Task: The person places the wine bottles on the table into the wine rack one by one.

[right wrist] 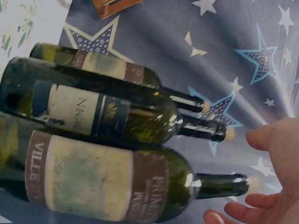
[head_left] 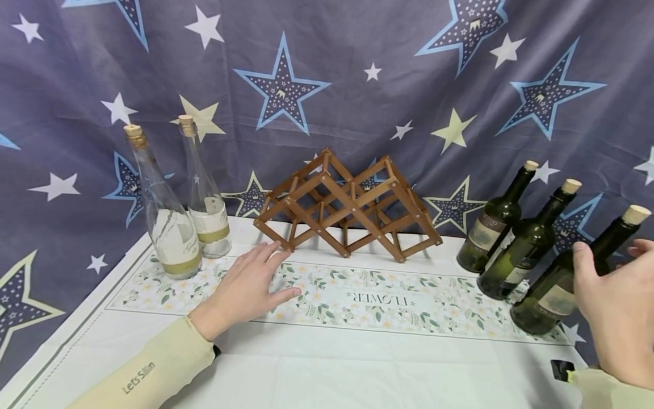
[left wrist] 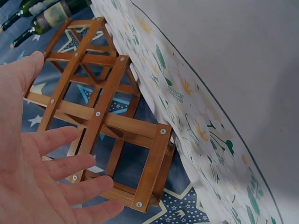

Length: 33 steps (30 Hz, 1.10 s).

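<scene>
A brown wooden folding wine rack (head_left: 352, 207) stands at the back of the table. My left hand (head_left: 250, 284) hovers before its left end, fingers spread and holding nothing; the left wrist view shows the palm facing the lattice. At the right are three corked green wine bottles, and my right hand (head_left: 620, 309) is beside the nearest bottle (head_left: 557, 298). In the right wrist view, thumb and fingers are parted around the neck end of that bottle (right wrist: 103, 177), with a gap to the glass. The middle bottle (head_left: 523, 255) and the far bottle (head_left: 490, 233) stand behind it.
Two clear corked bottles, one in front (head_left: 171, 233) and one behind (head_left: 208, 218), stand at the left. A floral runner (head_left: 327, 295) lies along the white table (head_left: 357, 375). A star-patterned curtain (head_left: 337, 34) hangs close behind everything.
</scene>
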Motion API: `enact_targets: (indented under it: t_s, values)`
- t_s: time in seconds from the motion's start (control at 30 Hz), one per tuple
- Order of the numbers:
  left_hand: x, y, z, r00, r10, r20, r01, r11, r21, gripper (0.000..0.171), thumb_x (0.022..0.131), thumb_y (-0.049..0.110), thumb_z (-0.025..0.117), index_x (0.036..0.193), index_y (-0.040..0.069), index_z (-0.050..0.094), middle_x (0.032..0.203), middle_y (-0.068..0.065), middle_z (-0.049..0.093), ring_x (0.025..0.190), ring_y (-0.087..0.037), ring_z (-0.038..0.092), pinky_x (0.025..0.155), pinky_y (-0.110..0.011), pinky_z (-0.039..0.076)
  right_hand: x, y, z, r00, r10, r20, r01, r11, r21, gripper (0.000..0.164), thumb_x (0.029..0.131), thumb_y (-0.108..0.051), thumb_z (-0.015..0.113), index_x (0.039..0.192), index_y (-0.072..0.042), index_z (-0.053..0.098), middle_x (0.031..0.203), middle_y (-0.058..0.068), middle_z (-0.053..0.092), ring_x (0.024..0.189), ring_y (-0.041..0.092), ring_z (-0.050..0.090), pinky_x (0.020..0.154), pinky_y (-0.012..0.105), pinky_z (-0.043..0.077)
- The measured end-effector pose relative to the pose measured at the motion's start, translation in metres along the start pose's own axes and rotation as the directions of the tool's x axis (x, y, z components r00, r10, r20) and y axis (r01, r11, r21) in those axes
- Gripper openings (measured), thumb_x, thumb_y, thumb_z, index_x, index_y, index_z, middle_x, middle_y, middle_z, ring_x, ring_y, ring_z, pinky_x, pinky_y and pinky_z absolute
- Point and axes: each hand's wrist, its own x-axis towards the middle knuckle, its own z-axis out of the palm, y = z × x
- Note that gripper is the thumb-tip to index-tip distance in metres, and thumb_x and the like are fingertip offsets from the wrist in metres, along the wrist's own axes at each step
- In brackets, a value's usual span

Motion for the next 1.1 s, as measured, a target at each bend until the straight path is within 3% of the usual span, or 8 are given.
enact_targets:
  t_s: [0.17,0.4,0.53,0.63,0.83,1.1]
  values:
    - [0.0,0.0,0.0,1.0,0.0,0.009,0.0,1.0,0.003,0.087,0.086,0.079,0.048,0.145,0.015,0.053,0.15,-0.015,0.044,0.134,-0.039,0.042,0.103,-0.057,0.037,0.006,0.007,0.007,0.999,0.027,-0.033,-0.029,0.998,-0.063,0.067,0.103,-0.042,0.044,0.154,-0.002,0.028,0.145,0.026,0.041,0.126,0.046,0.044,0.096,0.061,0.036]
    - [0.0,0.0,0.001,1.0,-0.009,0.018,0.01,1.0,-0.01,0.084,0.086,0.076,0.051,0.145,0.016,0.054,0.149,-0.014,0.044,0.134,-0.037,0.042,0.103,-0.057,0.037,0.016,0.016,0.015,1.0,0.02,0.021,-0.019,0.998,-0.062,0.059,0.104,-0.033,0.04,0.146,0.009,0.038,0.129,0.035,0.049,0.107,0.052,0.05,0.081,0.062,0.039]
    - [0.0,0.0,0.003,1.0,-0.008,0.017,0.008,1.0,-0.01,0.083,0.087,0.075,0.051,0.144,0.015,0.055,0.149,-0.014,0.045,0.134,-0.037,0.043,0.103,-0.057,0.037,0.023,0.021,0.018,0.997,0.02,0.075,-0.017,0.999,-0.047,0.056,0.105,-0.032,0.04,0.138,0.013,0.044,0.12,0.036,0.052,0.094,0.05,0.053,0.061,0.051,0.039]
    - [0.0,-0.001,0.003,1.0,-0.009,0.02,0.009,1.0,-0.01,0.083,0.087,0.076,0.051,0.143,0.015,0.056,0.148,-0.015,0.046,0.133,-0.037,0.044,0.102,-0.057,0.038,0.027,0.026,0.021,0.995,0.016,0.102,-0.013,0.999,-0.032,0.054,0.104,-0.031,0.041,0.132,0.014,0.049,0.115,0.036,0.054,0.088,0.05,0.055,0.055,0.044,0.035]
    - [0.0,-0.001,0.003,1.0,-0.008,0.019,0.008,1.0,-0.012,0.083,0.087,0.076,0.051,0.143,0.015,0.056,0.148,-0.015,0.046,0.133,-0.037,0.044,0.102,-0.057,0.038,0.026,0.025,0.023,0.986,0.069,0.153,-0.061,0.996,-0.059,0.06,0.106,-0.035,0.036,0.137,0.016,0.043,0.124,0.04,0.048,0.099,0.055,0.052,0.071,0.063,0.043]
    - [0.001,-0.001,0.006,1.0,-0.003,0.016,0.004,1.0,-0.024,0.084,0.087,0.075,0.052,0.144,0.013,0.054,0.147,-0.014,0.047,0.132,-0.035,0.046,0.1,-0.056,0.041,0.028,0.023,0.022,0.981,0.091,0.171,-0.076,0.993,-0.095,0.063,0.106,-0.037,0.033,0.14,0.016,0.038,0.125,0.042,0.044,0.102,0.057,0.048,0.072,0.065,0.041]
